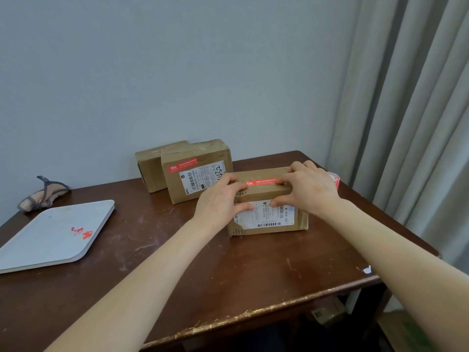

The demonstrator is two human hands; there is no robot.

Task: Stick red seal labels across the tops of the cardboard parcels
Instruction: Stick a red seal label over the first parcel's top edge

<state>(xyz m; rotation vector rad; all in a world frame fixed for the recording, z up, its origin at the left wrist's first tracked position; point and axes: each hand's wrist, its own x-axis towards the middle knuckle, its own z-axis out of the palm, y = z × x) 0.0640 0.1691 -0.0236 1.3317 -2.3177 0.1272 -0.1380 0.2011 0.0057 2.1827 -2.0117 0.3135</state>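
Observation:
A cardboard parcel [266,191] with a white shipping label stands on the brown table in front of me. A red seal label [261,182] lies across its top. My left hand [220,201] presses the label's left end with its fingers, thumb on the parcel's front. My right hand [309,189] presses the label's right end the same way. Behind it, a second parcel [198,174] leans back and carries a red seal label [183,165]. A third parcel [149,163] stands behind that one.
A light grey tray [38,240] with red label scraps [83,233] lies at the table's left. A small fabric item [43,194] sits at the far left edge. A roll of red labels [333,180] peeks out behind my right hand. Curtains hang at the right.

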